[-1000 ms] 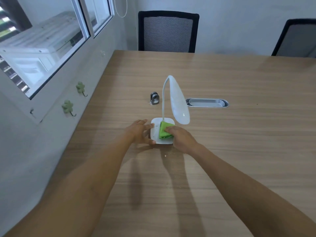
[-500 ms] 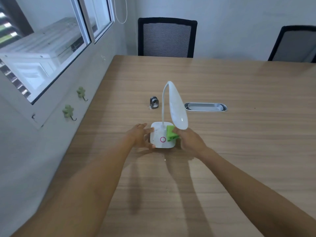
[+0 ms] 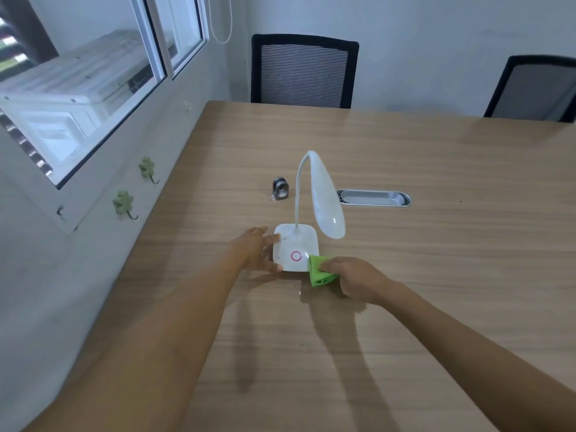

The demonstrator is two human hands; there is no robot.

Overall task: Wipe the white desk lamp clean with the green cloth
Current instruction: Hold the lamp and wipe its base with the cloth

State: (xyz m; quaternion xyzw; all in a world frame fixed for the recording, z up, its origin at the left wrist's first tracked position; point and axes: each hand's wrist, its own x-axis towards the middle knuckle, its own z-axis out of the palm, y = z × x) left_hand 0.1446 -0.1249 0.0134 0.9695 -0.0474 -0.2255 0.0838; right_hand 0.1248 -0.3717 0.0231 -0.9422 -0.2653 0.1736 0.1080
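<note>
The white desk lamp is standing upright on the wooden table, near its left edge; the square base is lying flat, with the pink ring button facing up; the curved neck is rising from the rear of the base and the oval head is hanging over its right rear corner.

Progress, as a judgement: the wiping is under way on the base; small specks are showing on the left part of the base top, so that area is likely needing further passes; the neck and head are probably awaiting wiping.

The left hand is bracing the left edge of the base with its fingers spread against it; the right hand is pinching the folded green cloth and pressing it against the near right corner of the base; both forearms are reaching forward across the table.
</note>
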